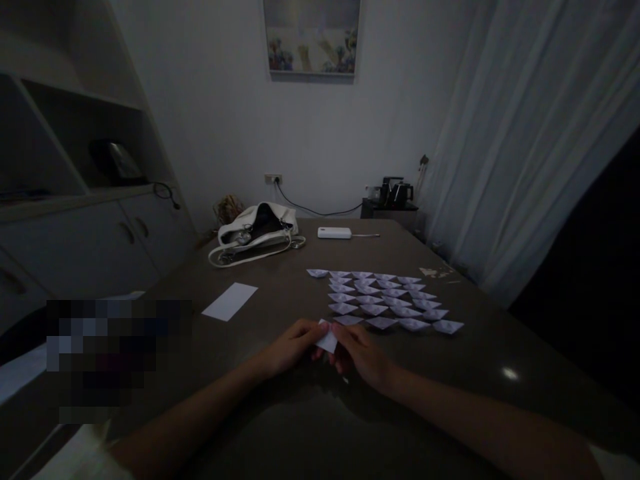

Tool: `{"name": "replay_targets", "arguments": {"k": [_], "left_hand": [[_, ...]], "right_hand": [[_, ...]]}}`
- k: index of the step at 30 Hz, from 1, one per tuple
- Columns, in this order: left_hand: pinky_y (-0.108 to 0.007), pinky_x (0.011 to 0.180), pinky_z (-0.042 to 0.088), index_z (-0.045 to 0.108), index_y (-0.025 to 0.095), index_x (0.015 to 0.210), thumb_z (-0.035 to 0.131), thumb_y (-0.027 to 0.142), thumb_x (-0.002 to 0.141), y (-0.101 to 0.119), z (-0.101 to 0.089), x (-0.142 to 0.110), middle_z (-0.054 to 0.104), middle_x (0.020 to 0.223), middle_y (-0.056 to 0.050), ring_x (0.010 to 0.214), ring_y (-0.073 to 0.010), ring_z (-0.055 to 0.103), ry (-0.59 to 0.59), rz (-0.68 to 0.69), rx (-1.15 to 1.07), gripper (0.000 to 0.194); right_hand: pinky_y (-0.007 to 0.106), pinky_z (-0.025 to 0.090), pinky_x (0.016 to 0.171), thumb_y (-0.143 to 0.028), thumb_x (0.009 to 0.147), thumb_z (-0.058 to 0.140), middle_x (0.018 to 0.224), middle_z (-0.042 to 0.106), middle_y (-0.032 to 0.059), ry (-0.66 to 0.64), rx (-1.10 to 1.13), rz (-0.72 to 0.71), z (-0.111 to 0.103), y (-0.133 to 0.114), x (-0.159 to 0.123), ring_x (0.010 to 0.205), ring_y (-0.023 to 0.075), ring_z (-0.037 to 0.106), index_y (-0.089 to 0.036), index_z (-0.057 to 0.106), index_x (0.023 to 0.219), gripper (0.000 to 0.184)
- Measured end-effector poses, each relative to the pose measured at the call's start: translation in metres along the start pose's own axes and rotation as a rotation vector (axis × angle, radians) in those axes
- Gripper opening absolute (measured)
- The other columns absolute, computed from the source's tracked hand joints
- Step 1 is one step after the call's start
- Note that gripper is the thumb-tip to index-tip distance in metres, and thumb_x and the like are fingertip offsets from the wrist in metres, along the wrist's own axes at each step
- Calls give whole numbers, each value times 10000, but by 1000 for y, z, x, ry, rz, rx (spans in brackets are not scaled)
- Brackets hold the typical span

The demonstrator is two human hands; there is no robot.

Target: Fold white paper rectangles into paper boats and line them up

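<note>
Between my two hands is a small folded piece of white paper (pixel 327 341), held above the near middle of the table. My left hand (pixel 294 343) pinches its left side, thumb on top. From the other side my right hand (pixel 364 353) grips it the same way, and the two thumbs nearly meet at its upper edge. Just beyond my right hand, several folded paper boats (pixel 373 310) stand in rows. A flat white sheet of paper (pixel 230 301) lies to the left, apart from my hands.
On the brown table (pixel 280 293), a white handbag (pixel 257 230) lies far left and a white power bank (pixel 335 233) with a short cable sits at the back. Paper scraps (pixel 435 272) lie near the right edge. A blurred patch (pixel 115 360) hides the left side.
</note>
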State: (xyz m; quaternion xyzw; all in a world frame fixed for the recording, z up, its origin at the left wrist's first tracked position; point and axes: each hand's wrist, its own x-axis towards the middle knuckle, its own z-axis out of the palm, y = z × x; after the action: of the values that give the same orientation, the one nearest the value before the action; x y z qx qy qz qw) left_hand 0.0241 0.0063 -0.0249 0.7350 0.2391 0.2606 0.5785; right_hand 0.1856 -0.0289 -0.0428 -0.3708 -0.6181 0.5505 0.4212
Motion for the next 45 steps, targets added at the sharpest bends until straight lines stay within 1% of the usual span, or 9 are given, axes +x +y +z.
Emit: {"name": "replay_targets", "arguments": {"k": [6, 11, 15, 19, 25, 32, 38, 42, 45], "left_hand": [[-201, 502, 323, 581, 124, 669, 453, 584, 846, 2, 1, -3, 532, 575, 6, 520, -98, 417, 77, -88, -23, 510], [-200, 499, 314, 574, 123, 718, 462, 542, 863, -4, 0, -2, 555, 604, -1, 535, -101, 440, 86, -63, -40, 457], [-212, 484, 300, 555, 129, 657, 478, 570, 834, -5, 1, -1, 495, 531, 18, 507, -104, 422, 201, -115, -55, 481], [-222, 483, 305, 554, 130, 620, 493, 614, 794, -4, 3, -1, 469, 511, 20, 498, -110, 415, 287, -174, -38, 518], [-212, 490, 320, 554, 131, 637, 473, 611, 826, -9, 0, -1, 505, 539, 5, 516, -109, 429, 196, -71, -38, 522], [-211, 495, 328, 558, 130, 659, 436, 630, 839, -6, 1, -1, 495, 544, 8, 518, -108, 419, 204, -64, -22, 545], [-202, 478, 278, 545, 124, 654, 423, 640, 835, -5, 0, 0, 428, 558, 30, 503, -89, 356, 126, -43, 20, 561], [-205, 480, 261, 534, 122, 657, 398, 617, 861, -6, -2, 0, 399, 546, 39, 498, -88, 333, 108, -39, 54, 553], [-207, 485, 257, 538, 121, 673, 388, 598, 876, -5, -1, -1, 392, 548, 41, 505, -90, 330, 115, -30, 46, 540]], "right_hand": [[195, 310, 372, -699, 821, 400, 501, 520, -2, 5, -51, 16, 0, 4, 0, 374, 70, 432, -142, 584, 604, 626], [192, 332, 395, -648, 845, 424, 510, 525, -6, -2, -6, 39, -1, 6, -1, 401, 75, 451, -138, 591, 651, 570], [186, 316, 400, -606, 810, 534, 500, 511, -18, -79, -45, 7, -2, 5, 0, 411, 73, 443, -130, 601, 680, 498], [183, 309, 396, -595, 817, 533, 511, 522, -16, -106, -91, -13, -4, 6, 1, 402, 66, 436, -123, 611, 706, 491], [187, 314, 399, -603, 815, 528, 482, 511, -23, -89, -119, 16, -3, 7, 1, 398, 71, 427, -138, 597, 669, 492], [200, 305, 403, -639, 801, 512, 432, 462, -41, -40, -175, -4, -1, 2, 0, 377, 77, 411, -157, 567, 623, 517], [209, 300, 410, -616, 807, 522, 437, 459, -43, 70, -110, -50, -2, 3, 3, 384, 78, 395, -162, 560, 615, 494], [206, 317, 425, -591, 806, 544, 457, 480, -40, 60, -86, -30, -2, 4, 3, 396, 75, 418, -153, 576, 632, 472], [197, 326, 417, -588, 799, 554, 517, 520, -27, 59, 0, 16, -1, 5, 3, 411, 72, 448, -147, 584, 665, 461]]}}
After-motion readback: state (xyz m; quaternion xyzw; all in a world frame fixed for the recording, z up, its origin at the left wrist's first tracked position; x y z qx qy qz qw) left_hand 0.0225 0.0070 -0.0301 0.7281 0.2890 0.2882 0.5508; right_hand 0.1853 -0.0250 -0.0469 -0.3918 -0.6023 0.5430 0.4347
